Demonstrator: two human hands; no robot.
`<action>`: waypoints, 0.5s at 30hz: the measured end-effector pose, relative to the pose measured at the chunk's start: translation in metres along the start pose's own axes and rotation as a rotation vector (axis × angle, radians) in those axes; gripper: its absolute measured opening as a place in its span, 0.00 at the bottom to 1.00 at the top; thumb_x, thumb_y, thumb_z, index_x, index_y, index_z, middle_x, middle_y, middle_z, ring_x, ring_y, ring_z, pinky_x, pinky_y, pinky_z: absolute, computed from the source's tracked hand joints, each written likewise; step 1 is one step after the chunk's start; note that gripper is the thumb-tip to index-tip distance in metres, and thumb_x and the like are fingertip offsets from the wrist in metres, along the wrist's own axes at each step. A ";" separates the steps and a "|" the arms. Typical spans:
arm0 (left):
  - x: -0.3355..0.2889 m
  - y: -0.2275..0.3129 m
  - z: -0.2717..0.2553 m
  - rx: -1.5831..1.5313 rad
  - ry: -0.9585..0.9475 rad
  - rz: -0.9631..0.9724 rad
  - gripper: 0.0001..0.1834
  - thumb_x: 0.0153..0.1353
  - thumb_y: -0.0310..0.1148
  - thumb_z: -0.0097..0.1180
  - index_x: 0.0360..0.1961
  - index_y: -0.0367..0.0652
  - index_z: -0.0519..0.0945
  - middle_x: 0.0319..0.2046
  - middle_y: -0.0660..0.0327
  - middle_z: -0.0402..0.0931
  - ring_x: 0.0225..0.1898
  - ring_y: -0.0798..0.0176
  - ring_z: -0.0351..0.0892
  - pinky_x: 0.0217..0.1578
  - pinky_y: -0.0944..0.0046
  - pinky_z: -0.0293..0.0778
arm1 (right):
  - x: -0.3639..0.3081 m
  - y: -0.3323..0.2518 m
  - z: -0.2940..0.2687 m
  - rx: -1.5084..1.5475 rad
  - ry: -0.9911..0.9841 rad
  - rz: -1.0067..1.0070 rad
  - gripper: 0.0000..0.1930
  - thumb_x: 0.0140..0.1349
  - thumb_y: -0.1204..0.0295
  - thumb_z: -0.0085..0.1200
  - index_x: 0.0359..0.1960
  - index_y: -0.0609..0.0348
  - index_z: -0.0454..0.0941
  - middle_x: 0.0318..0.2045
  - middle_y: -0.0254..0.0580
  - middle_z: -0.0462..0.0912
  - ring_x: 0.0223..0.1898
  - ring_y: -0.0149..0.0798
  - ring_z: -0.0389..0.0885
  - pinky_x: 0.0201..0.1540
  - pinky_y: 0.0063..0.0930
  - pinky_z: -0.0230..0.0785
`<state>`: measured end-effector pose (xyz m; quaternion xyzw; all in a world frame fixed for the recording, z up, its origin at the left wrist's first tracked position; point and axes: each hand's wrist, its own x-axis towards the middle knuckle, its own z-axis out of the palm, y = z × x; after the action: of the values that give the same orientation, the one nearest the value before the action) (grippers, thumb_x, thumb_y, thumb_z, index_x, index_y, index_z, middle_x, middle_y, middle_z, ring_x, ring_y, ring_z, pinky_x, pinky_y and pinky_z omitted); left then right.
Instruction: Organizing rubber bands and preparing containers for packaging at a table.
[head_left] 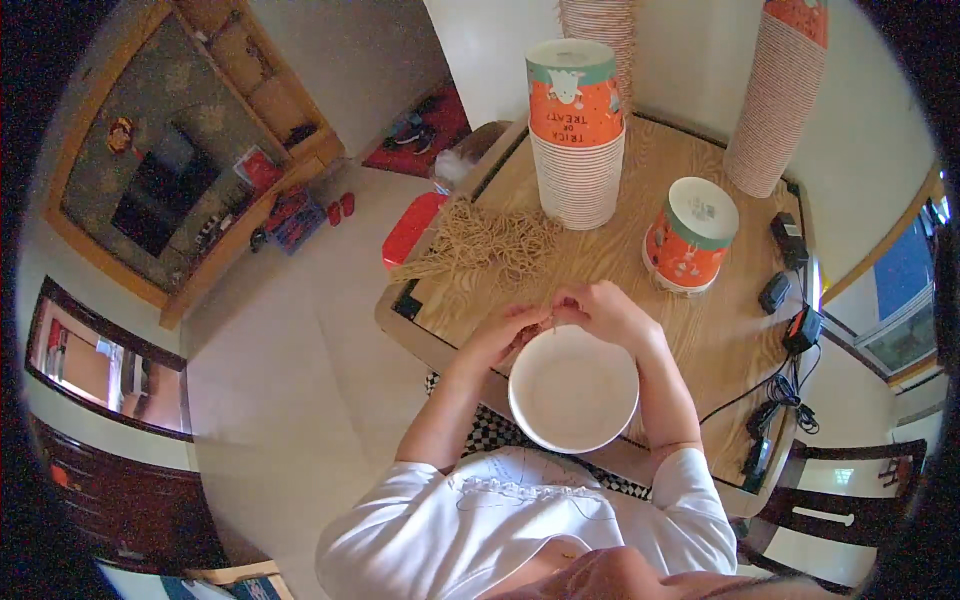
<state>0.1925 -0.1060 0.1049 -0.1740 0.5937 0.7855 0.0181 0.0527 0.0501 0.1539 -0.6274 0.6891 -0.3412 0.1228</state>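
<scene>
A white-lined paper bucket (573, 390) stands in front of me at the table's near edge, its open mouth facing up toward me. Both hands meet at its far rim. My left hand (507, 334) is closed at the rim's far left, fingertips pinched together. My right hand (602, 312) bends over the far rim, its fingers pinched close to the left ones. A short brown strand of twine (555, 322) shows between the fingertips; the rest of it is hidden. Just beyond my left hand lies a loose pile of brown twine pieces (495, 245).
An upside-down stack of orange and green paper buckets (578, 150) stands behind the hands. A shorter upturned bucket (688, 245) is right of it, and a tall stack (778, 100) at the back right. Black adapters and cables (790, 335) line the right edge. A red stool (412, 230) adjoins the table.
</scene>
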 end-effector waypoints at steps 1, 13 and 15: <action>-0.003 0.005 0.004 -0.045 0.021 -0.027 0.11 0.57 0.41 0.58 0.32 0.45 0.78 0.25 0.69 0.76 0.25 0.76 0.72 0.24 0.75 0.67 | -0.001 0.000 0.000 0.017 0.011 0.023 0.07 0.56 0.71 0.54 0.34 0.58 0.75 0.26 0.47 0.79 0.28 0.49 0.79 0.31 0.37 0.71; -0.006 0.009 0.010 -0.207 0.048 0.002 0.14 0.57 0.34 0.59 0.41 0.37 0.79 0.33 0.60 0.80 0.31 0.67 0.79 0.31 0.68 0.76 | 0.001 -0.008 -0.006 0.036 0.067 -0.003 0.06 0.56 0.71 0.55 0.32 0.60 0.75 0.25 0.46 0.79 0.28 0.44 0.80 0.30 0.34 0.71; -0.005 0.009 0.010 -0.195 0.067 0.009 0.14 0.57 0.34 0.59 0.41 0.37 0.79 0.32 0.60 0.80 0.31 0.67 0.79 0.31 0.68 0.76 | 0.002 -0.008 -0.005 0.049 0.072 -0.009 0.06 0.56 0.71 0.56 0.32 0.60 0.75 0.25 0.45 0.79 0.28 0.44 0.81 0.30 0.33 0.71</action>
<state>0.1922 -0.0985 0.1168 -0.1985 0.5155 0.8333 -0.0221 0.0556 0.0500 0.1625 -0.6145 0.6817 -0.3810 0.1117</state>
